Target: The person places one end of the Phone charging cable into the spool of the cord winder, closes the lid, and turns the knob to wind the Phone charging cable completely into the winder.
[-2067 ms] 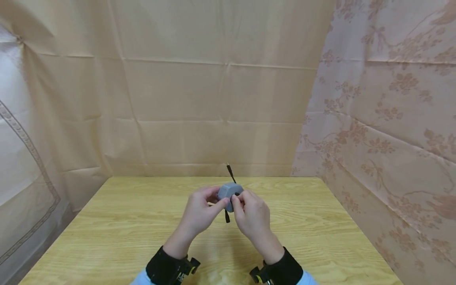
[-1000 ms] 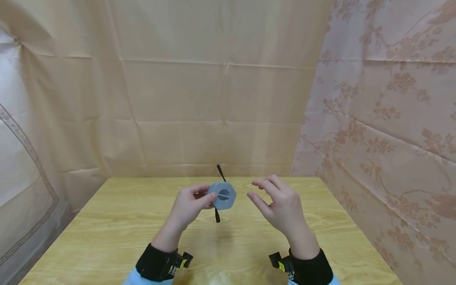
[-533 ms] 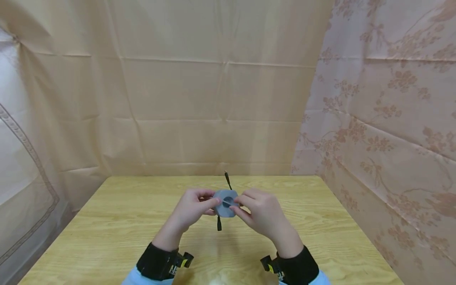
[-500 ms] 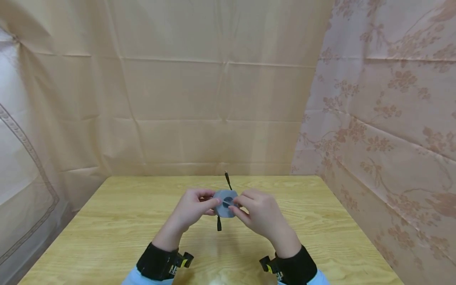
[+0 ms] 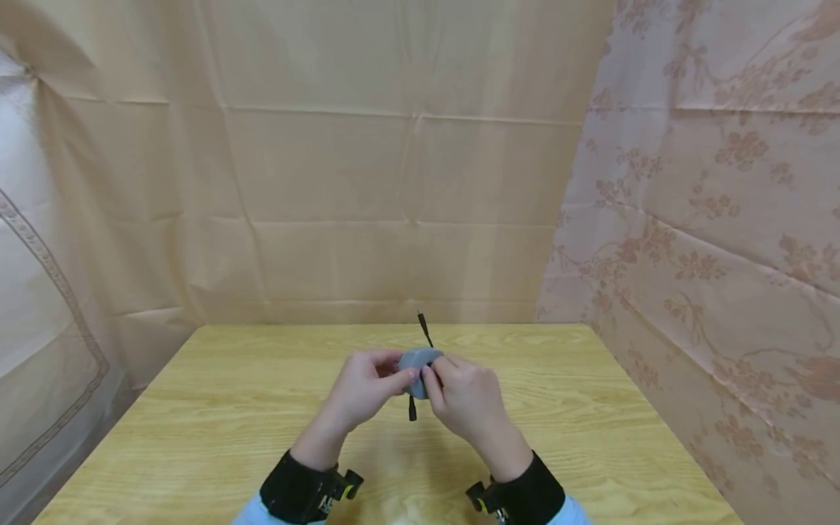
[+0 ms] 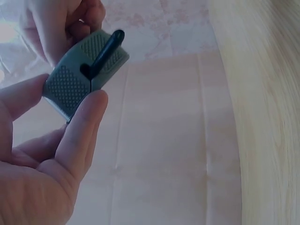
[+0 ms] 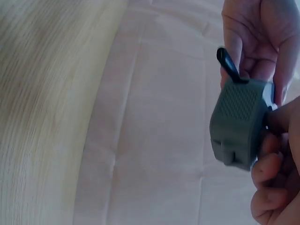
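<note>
A grey hexagonal cable winder [image 5: 415, 359] is held up above the table between both hands. One black cable end [image 5: 424, 325] sticks out at its far side, another black cable end [image 5: 412, 410] at its near side. My left hand [image 5: 367, 383] grips the case by its edge, thumb on the face toward me. Fingers and thumb of my right hand [image 5: 467, 397] pinch at the middle of that face and hide the round recess with its crossbar. In the left wrist view the winder [image 6: 68, 86] shows textured sides; the right wrist view shows the winder's [image 7: 236, 112] ribbed edge.
The wood-grain table [image 5: 230, 430] lies below the hands. Behind it hangs a beige cloth [image 5: 328, 182], and a flower-patterned cloth [image 5: 715, 240] hangs on the right. Both wrists wear black bands [image 5: 295, 487] with small cameras.
A second ago my right hand was apart from the winder. It came back to the recess from the right, and its fingers now cover the crossbar. The winder has tilted; my left hand keeps its grip.
</note>
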Motion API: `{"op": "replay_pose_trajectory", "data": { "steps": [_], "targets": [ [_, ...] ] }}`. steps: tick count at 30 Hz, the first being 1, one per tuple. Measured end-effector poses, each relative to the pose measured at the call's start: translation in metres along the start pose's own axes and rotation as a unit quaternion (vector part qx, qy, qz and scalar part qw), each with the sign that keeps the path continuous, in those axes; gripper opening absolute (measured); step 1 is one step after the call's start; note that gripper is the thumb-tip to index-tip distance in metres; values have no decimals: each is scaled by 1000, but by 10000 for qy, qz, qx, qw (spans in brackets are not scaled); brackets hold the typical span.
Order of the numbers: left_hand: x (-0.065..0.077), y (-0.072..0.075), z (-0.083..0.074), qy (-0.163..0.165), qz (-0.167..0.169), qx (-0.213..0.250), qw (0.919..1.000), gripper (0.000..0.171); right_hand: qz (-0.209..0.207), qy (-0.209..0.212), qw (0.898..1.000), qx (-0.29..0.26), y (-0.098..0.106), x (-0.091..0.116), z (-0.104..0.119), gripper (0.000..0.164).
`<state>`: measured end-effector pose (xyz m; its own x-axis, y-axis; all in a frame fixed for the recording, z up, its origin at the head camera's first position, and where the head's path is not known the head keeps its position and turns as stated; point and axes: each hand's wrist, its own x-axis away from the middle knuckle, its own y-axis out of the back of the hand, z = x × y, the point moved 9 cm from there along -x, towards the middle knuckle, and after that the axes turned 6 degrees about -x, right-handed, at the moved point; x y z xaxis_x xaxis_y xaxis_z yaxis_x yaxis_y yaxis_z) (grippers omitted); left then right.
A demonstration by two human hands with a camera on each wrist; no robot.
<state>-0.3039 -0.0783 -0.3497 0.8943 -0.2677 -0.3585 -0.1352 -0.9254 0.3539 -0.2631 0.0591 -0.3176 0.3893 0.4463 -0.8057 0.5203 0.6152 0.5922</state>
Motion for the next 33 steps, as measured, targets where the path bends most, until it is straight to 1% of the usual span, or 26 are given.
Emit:
{"op": "replay_pose_trajectory", "data": {
  "steps": [2, 4, 7, 9, 12, 14, 16, 20, 22, 23, 25, 27, 31, 33],
  "targets": [
    [0, 0, -3, -147, -95, -131, 9998, 30, 22, -189, 9998, 30, -1, -1, -1, 30],
    [0, 0, -5, -259, -198, -290, 9990, 28, 91, -423, 9990, -73, -4, -1, -3, 32],
    [0, 0, -5, -321, -359, -511, 9975, 25, 205, -868, 9951, -436, -9, -1, -8, 37],
    [0, 0, -5, -352, -479, -665, 9960, 23, 232, -1257, 9887, -778, -12, 0, -14, 41],
    [1, 1, -6, -458, -727, -826, 9929, 23, 140, -1844, 9742, -1297, -16, 1, -22, 43],
    [2, 1, -9, -605, -939, -914, 9895, 23, 49, -2224, 9612, -1629, -19, 3, -28, 42],
    [3, 0, -11, -758, -1167, -973, 9855, 24, -49, -2595, 9455, -1968, -22, 5, -35, 40],
    [7, -4, -15, -1009, -1521, -1118, 9768, 24, -257, -3335, 9038, -2669, -28, 12, -47, 36],
    [8, -6, -16, -1066, -1647, -1211, 9731, 25, -334, -3562, 8878, -2895, -30, 16, -51, 35],
    [9, -7, -16, -1090, -1701, -1262, 9712, 25, -377, -3631, 8820, -2982, -30, 17, -52, 35],
    [9, -8, -16, -1122, -1759, -1351, 9686, 25, -423, -3700, 8761, -3063, -31, 19, -55, 35],
    [8, -7, -17, -1129, -1751, -1327, 9690, 24, -398, -3754, 8712, -3137, -32, 21, -56, 35],
    [4, -5, -17, -1015, -1568, -1171, 9754, 24, -344, -3878, 8624, -3235, -33, 22, -60, 36],
    [3, -4, -15, -898, -1469, -1089, 9790, 26, -307, -3892, 8613, -3251, -31, 22, -61, 36]
  ]
}}
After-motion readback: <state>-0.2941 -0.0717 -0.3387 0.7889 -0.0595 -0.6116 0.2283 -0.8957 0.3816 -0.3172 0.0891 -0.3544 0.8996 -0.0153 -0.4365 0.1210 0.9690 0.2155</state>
